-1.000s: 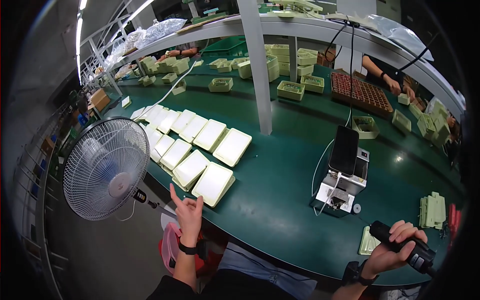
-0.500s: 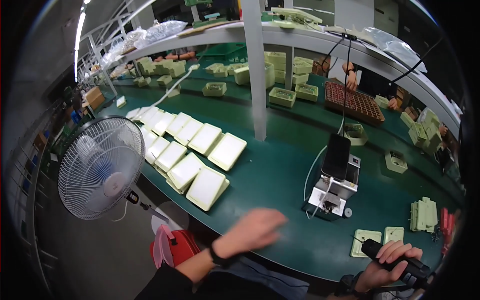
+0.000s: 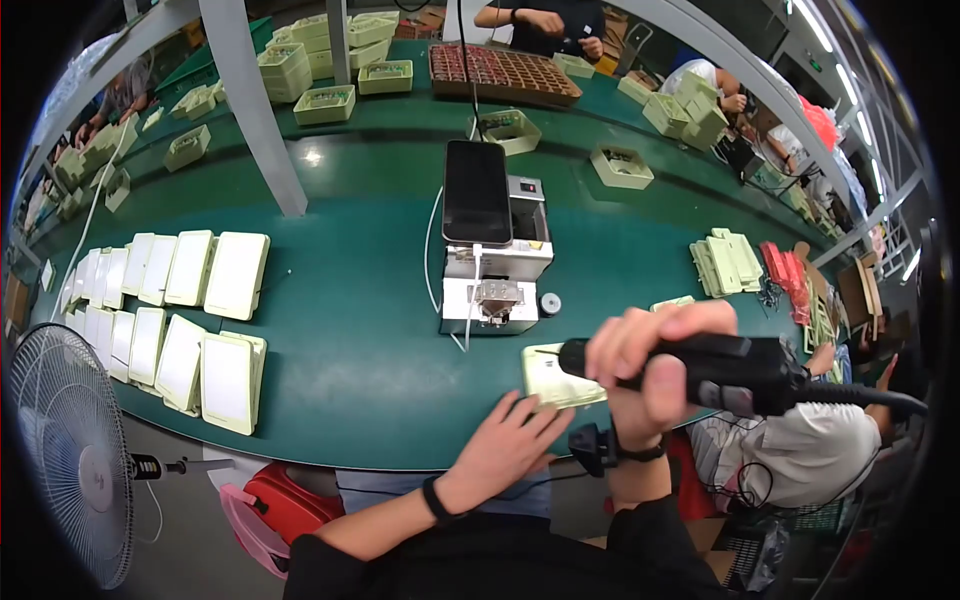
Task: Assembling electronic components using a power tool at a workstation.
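Observation:
My right hand [image 3: 640, 365] is wrapped round a black corded electric screwdriver [image 3: 755, 372], held nearly level with its thin bit pointing left. Under the bit lies a pale green plastic cover [image 3: 552, 382] on the green bench; the tool and my right hand hide part of it. My left hand [image 3: 505, 450] is open, fingers spread, with its fingertips at the cover's near edge; whether they press on it I cannot tell. Another pale piece [image 3: 672, 303] shows partly behind my right hand.
Ahead stands a small metal machine [image 3: 495, 295] with a black phone [image 3: 477, 190] on top. White-faced panels [image 3: 237, 275] lie in rows at left, near a fan [image 3: 95, 475]. Stacked pale covers [image 3: 725, 263] and red-handled tools [image 3: 787, 280] sit at right. Co-workers sit across and at right.
My view has swung right. My left hand has come to the pale cover with its fingers spread. The screwdriver, still in my right hand, now has its bit over that cover.

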### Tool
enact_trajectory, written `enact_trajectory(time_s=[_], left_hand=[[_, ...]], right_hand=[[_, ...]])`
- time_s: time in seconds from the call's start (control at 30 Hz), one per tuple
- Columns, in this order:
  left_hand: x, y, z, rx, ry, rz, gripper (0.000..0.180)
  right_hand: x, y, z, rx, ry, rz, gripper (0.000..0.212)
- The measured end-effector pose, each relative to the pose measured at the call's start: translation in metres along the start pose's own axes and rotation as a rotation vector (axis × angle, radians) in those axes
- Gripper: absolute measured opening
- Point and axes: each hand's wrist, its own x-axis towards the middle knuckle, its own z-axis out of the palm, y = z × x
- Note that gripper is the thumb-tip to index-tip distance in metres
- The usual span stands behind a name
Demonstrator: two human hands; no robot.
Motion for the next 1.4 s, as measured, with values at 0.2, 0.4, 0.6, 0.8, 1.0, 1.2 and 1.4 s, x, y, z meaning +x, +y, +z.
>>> enact_trajectory(time_s=[0.2,0.4,0.6,0.8,1.0,1.2,1.4], left_hand=[[-0.066,-0.023,-0.033,0.007,0.026,-0.165,0.068],[-0.074,-0.038,-0.039,0.103,0.014,-0.154,0.054],[-0.085,-0.045,-0.023,0.141,0.095,-0.086,0.036],[-0.083,-0.047,-0.022,0.122,0.129,-0.094,0.031],[-0.083,-0.045,-0.021,0.120,0.114,-0.093,0.030],[-0.082,-0.045,-0.019,0.115,0.128,-0.109,0.030],[-0.082,-0.045,-0.024,0.138,0.126,-0.110,0.031]], right_hand=[[0.010,0.054,0.027,-0.171,-0.089,-0.017,0.029],[0.017,0.079,0.037,-0.282,0.006,0.062,0.028],[-0.002,0.070,0.043,-0.203,0.033,0.115,0.031],[-0.035,0.066,0.039,-0.216,-0.037,0.254,0.033],[-0.043,0.077,0.035,-0.252,-0.038,0.274,0.034],[-0.049,0.085,0.031,-0.242,-0.071,0.279,0.032],[-0.050,0.090,0.031,-0.241,-0.090,0.242,0.031]])
